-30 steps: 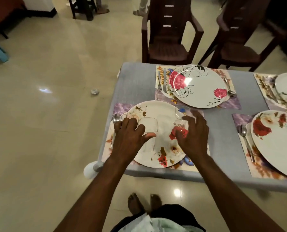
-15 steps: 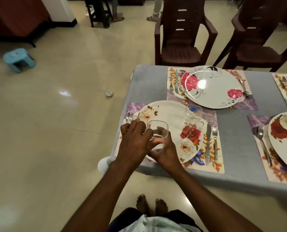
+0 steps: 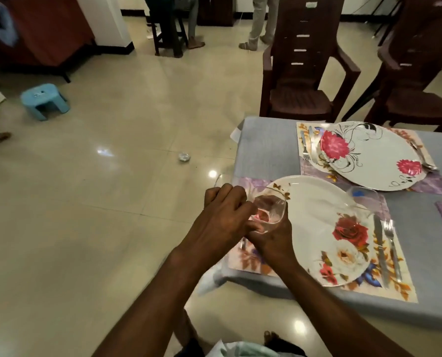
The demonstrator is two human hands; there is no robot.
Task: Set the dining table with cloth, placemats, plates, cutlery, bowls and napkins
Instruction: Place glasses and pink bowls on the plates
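Clear glass bowl (image 3: 270, 211), squarish and see-through, held up over near plate's (image 3: 317, 228) left rim at counter (image 3: 266, 145) corner. Two floral plates fully seen, each on placemat (image 3: 384, 284); knife (image 3: 380, 249) and fork (image 3: 392, 243) alongside. Right hand (image 3: 274, 239) cupped under, gripping bowl; left hand (image 3: 223, 217) curled, pinching its near edge.

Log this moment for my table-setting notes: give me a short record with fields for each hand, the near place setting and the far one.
left hand: left hand grips a clear glass bowl, mostly hidden behind it
right hand: right hand holds another clear glass bowl from below
near setting: rose plate on a floral placemat; third glass bowl on the plate; knife and fork to its right
far setting: pink-flower plate on a placemat
table: grey cloth
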